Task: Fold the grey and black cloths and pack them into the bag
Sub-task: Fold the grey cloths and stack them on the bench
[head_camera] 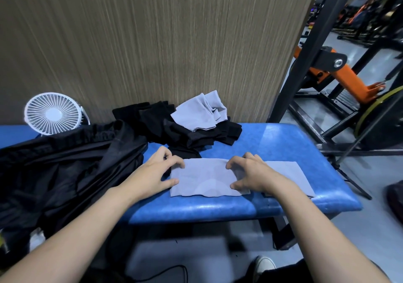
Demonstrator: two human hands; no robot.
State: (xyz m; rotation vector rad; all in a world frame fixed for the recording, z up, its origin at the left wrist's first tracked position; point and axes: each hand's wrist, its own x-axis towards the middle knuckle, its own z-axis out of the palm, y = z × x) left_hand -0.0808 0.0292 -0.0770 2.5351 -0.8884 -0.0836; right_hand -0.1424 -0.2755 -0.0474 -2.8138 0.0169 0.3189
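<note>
Worktop: blue padded surface set against a wood-grain wall panel. Gym machine, black and orange, stands to the right on grey floor. White fan at rear left. Black bag lies slumped over the worktop's left end. Grey cloth lies flat near the front edge, partly folded, a layer doubled over. Left hand rests on its left edge, fingers relaxed. Right hand presses with curled fingers, pinching the folded layer. Black cloths piled at rear, a crumpled grey cloth on top.
</note>
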